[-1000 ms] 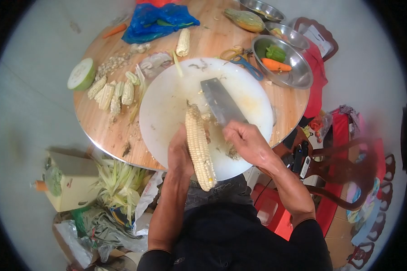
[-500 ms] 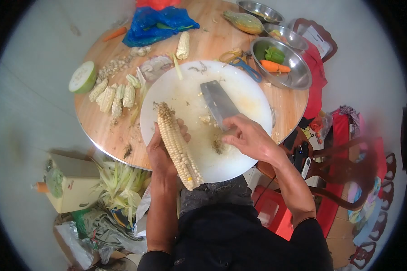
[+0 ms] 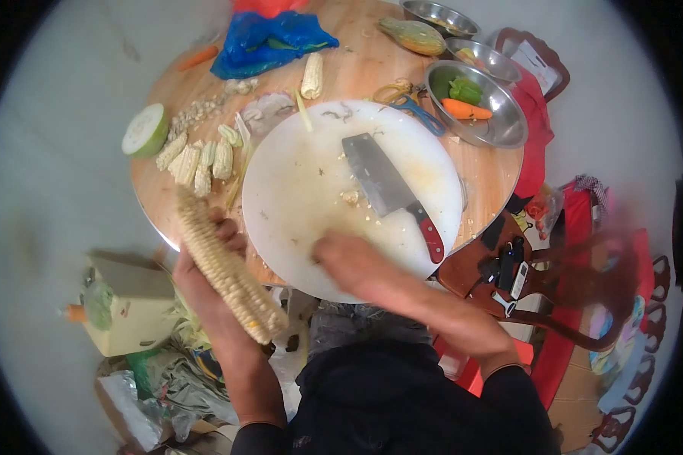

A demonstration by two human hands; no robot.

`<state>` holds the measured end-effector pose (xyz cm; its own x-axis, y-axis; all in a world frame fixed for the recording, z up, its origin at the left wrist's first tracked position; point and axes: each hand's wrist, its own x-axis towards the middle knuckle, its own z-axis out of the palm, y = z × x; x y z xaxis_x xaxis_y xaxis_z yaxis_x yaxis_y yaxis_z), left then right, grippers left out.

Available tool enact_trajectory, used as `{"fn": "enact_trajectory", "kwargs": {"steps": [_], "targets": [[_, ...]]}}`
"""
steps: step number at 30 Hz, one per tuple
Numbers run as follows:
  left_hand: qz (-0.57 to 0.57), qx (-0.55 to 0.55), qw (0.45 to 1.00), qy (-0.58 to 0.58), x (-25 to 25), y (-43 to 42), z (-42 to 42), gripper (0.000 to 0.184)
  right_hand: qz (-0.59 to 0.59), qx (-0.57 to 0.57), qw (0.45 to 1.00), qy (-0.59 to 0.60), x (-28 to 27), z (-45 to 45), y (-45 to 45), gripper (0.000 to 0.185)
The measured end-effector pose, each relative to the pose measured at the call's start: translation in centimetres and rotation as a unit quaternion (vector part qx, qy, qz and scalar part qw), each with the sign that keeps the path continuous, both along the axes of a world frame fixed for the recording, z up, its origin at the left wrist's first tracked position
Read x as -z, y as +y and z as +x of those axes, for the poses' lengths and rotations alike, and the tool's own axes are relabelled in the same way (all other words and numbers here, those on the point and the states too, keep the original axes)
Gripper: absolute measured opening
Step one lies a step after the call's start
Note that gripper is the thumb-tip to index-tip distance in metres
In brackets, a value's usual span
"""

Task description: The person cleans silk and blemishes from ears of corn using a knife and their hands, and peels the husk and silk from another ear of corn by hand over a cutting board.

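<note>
A long corn cob (image 3: 228,269) is in my left hand (image 3: 205,265), past the left edge of the white round board (image 3: 281,182), tilted with its lower end toward my body. My fingers are wrapped round it from behind. My right hand (image 3: 345,262) is low over the front part of the board, blurred, its fingers curled down; whatever they hold, if anything, is hidden. The cleaver (image 3: 387,182) lies untouched on the board, its red handle toward the front right. Small corn bits (image 3: 350,198) lie beside the blade.
Short cob pieces (image 3: 190,163), a cut gourd (image 3: 146,130) and a blue bag (image 3: 269,44) are on the wooden table (image 3: 155,193). Scissors (image 3: 417,110) and a steel bowl (image 3: 501,125) with a carrot stand at the right. A bin (image 3: 129,303) is at lower left.
My left hand has carried the cob left, off the board. My right hand has left the cleaver's handle and moved left across the board's front; the cleaver has stayed down.
</note>
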<state>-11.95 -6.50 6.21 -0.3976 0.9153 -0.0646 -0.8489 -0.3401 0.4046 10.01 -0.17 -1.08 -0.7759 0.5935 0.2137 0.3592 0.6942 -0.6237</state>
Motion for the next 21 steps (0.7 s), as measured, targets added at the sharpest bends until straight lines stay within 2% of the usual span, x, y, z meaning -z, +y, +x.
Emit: {"fn": "enact_trajectory", "kwargs": {"steps": [1,2,3,4,5,6,7,8,9,10,11,12,14,15,16,17,19,21], "targets": [[0.001,0.002,1.0,0.005,-0.9,-0.5,-0.3,0.038,-0.027,-0.026,0.998,0.052,0.7,-2.8,-1.3,0.014],[0.024,-0.008,0.999,0.024,-1.7,-1.0,-0.4,0.038,-0.081,-0.042,0.996,0.012,0.6,-6.2,-2.7,0.015],[0.046,-0.019,0.998,0.043,-2.5,-1.4,-0.5,0.037,-0.124,-0.119,0.983,0.07,1.6,-9.5,-3.5,0.018],[0.049,-0.017,0.997,0.049,-3.3,-1.7,-0.2,0.037,-0.195,-0.191,0.943,0.188,-1.5,-10.3,-4.1,0.022],[0.02,-0.05,0.995,0.08,-4.2,-1.9,0.3,0.036,-0.189,-0.254,0.875,0.365,0.9,-13.1,-4.8,0.029],[-0.009,-0.088,0.99,0.11,-4.7,-2.1,0.8,0.035,-0.186,-0.262,0.872,0.37,1.5,-13.3,-5.0,0.029],[-0.105,-0.141,0.968,0.181,-4.9,-2.1,1.2,0.034,-0.131,-0.229,0.926,0.27,1.6,-13.2,-5.0,0.028],[-0.018,0.022,0.989,0.147,-4.1,-3.3,-0.4,0.032,-0.071,-0.198,0.963,0.168,1.6,-13.5,-4.9,0.027],[-0.063,-0.027,0.989,0.132,-3.3,-2.9,-0.4,0.032,-0.13,-0.108,0.985,-0.038,-0.3,-13.3,-4.5,0.028],[-0.105,-0.075,0.985,0.112,-2.5,-2.4,0.2,0.032,-0.1,-0.025,0.993,0.049,-0.1,-12.5,-4.3,0.031],[-0.1,-0.054,0.99,0.089,-1.7,-2.2,0.4,0.033,-0.126,0.04,0.985,0.108,-0.5,-11.0,-3.7,0.032],[-0.094,-0.028,0.993,0.065,-0.9,-1.9,0.5,0.035,-0.179,0.057,0.968,0.166,-1.0,-9.0,-2.9,0.034],[-0.044,0.014,0.998,0.033,1.3,-0.8,1.2,0.037,-0.212,0.081,0.962,0.153,-2.7,-6.0,-2.1,0.038],[-0.021,0.092,0.996,-0.013,1.5,-0.7,1.8,0.039,-0.368,0.045,0.905,0.207,-3.5,-4.4,-2.3,0.043],[-0.017,0.054,0.998,0.016,2.8,0.5,2.5,0.043,-0.512,0.009,0.819,0.258,-4.1,-3.5,-2.8,0.048],[-0.017,0.074,0.997,0.028,3.7,0.9,2.9,0.046,-0.508,0.014,0.822,0.257,-4.4,-3.0,-3.3,0.048],[-0.013,0.101,0.994,0.039,4.0,1.5,3.7,0.049,-0.369,0.012,0.91,0.19,-4.6,-2.1,-4.0,0.053],[-0.064,0.106,0.975,0.185,3.9,2.1,4.6,0.055,-0.391,0.043,0.905,0.162,-4.7,-1.3,-4.0,0.055]]}}
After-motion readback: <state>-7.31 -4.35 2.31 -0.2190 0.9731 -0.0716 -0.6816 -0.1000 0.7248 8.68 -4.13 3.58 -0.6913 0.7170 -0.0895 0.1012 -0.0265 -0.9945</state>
